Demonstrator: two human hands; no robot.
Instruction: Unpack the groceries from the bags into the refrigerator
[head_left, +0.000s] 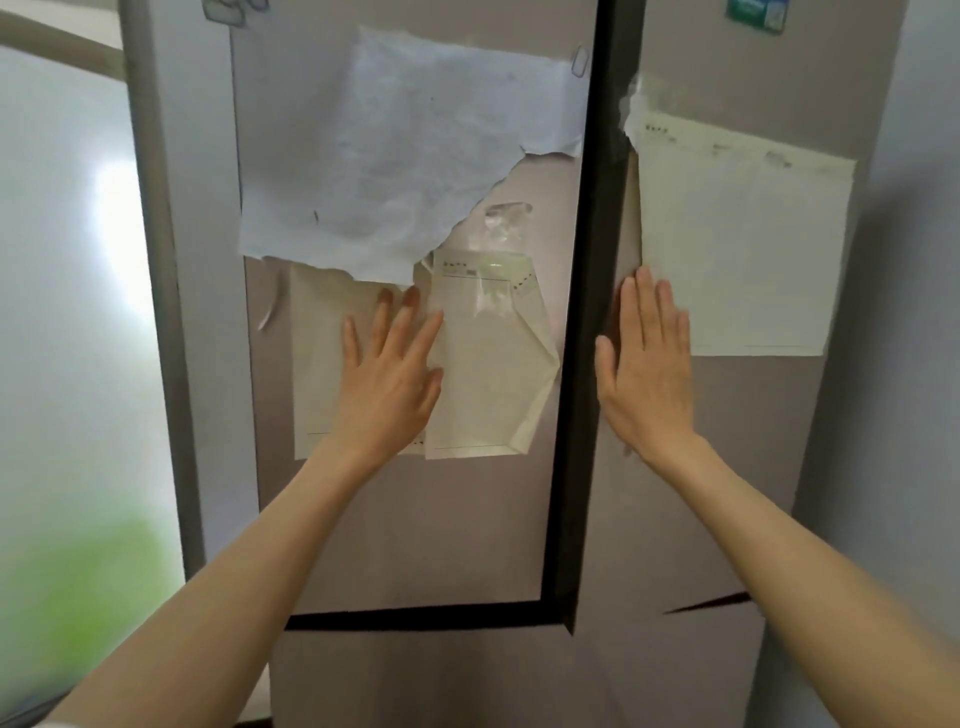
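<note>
- Head view: the refrigerator (467, 519) fills nearly the whole picture, and both upper doors look swung to or almost so. A dark seam (592, 312) runs down between them, and it lies between the two sets of fingers.
- The left door (395, 545) carries the left hand (387, 384), palm flat against it, fingers (410, 322) straight and spread wide, holding nothing. Their tips lie on a cream sheet (322, 364) stuck to the door.
- The right door (701, 467) carries the right hand (647, 374), also flat, fingers (647, 306) straight and close together, holding nothing. The thumb sits just beside the seam.
- A large torn pale-blue paper (405, 156) hangs above the left fingers, its ragged lower edge just over their tips.
- A cream notice (743, 249) is stuck up just beside and above the right fingers, on their outer side.
- A folded slip (488, 364) under clear tape lies between the left fingers and the seam.
- No bags and no groceries show anywhere, so their place cannot be told from here, nor how much is already inside.
- Judgement: flat palms on both doors suggest pressing them closed, which would put this late in the task, or between loads. Whether any bags remain is not shown.
- A blurred green patch (88, 587) sits low, well outside the left fingers; what it is cannot be told.
</note>
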